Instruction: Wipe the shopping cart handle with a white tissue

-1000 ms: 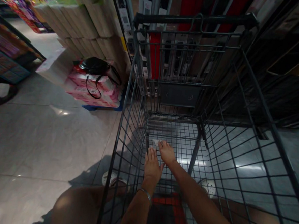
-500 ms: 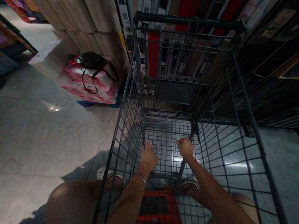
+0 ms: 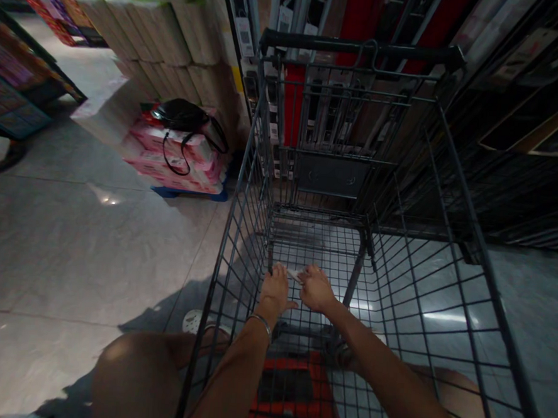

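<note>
Both my hands are down inside a dark wire shopping cart (image 3: 353, 229), over its mesh floor. My left hand (image 3: 274, 291), with a bracelet at the wrist, lies palm down near the left side wall, its fingers stretched out and thumb apart. Just right of it, my right hand (image 3: 317, 289) is closed on a small crumpled white piece (image 3: 296, 275), perhaps tissue or cloth. One end of that white piece reaches toward the left fingertips; whether they touch it I cannot tell.
A black bag (image 3: 178, 114) with a strap rests on pink wrapped packs (image 3: 178, 159) at the left. Shelves with hanging packaged goods (image 3: 292, 106) stand behind the cart. An orange panel (image 3: 315, 388) shows under the mesh, between my legs.
My right hand has moved left with the white piece, from the right part of the mesh to beside my left hand. The left hand has hardly moved.
</note>
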`<move>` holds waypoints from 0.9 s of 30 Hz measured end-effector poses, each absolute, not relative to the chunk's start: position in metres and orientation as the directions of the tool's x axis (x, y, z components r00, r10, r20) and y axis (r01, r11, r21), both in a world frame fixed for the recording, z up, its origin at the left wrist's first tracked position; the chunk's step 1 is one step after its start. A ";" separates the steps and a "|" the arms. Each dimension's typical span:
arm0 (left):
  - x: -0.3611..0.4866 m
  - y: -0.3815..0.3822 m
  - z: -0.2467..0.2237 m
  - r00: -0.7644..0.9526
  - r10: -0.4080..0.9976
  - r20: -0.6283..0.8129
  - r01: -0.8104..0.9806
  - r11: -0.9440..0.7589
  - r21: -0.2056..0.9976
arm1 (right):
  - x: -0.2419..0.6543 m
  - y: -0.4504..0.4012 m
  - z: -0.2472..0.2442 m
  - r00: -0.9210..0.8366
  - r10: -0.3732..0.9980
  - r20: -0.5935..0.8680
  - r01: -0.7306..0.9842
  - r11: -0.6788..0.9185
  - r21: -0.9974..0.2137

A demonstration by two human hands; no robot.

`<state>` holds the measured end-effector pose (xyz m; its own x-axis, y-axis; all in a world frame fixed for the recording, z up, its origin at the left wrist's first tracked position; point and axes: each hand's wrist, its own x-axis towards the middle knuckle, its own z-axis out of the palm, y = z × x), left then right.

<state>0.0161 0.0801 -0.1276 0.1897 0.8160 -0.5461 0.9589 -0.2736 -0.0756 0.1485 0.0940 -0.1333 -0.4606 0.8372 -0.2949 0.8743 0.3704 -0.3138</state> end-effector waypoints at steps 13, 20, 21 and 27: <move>0.018 0.079 -0.134 0.163 0.813 -0.558 0.961 -0.260 -0.099 | 0.156 0.087 -0.140 -0.615 0.701 -0.361 0.782 0.601 -0.166; 0.020 0.080 -0.136 0.147 0.813 -0.563 0.966 -0.240 -0.095 | 0.195 0.104 -0.118 -0.424 0.737 -0.525 0.889 0.451 -0.085; 0.020 0.081 -0.136 0.146 0.813 -0.564 0.966 -0.239 -0.095 | 0.199 0.107 -0.114 -0.375 0.753 -0.540 0.911 0.406 -0.067; 0.020 0.083 -0.134 0.150 0.808 -0.570 0.965 -0.244 -0.092 | 0.174 0.118 -0.098 -0.331 0.862 -0.383 0.932 0.234 -0.277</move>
<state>0.0205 0.0829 -0.1338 0.1499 0.8079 -0.5699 0.9654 -0.2441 -0.0920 0.1739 0.1182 -0.0975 -0.3309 0.8623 -0.3833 0.9318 0.2342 -0.2774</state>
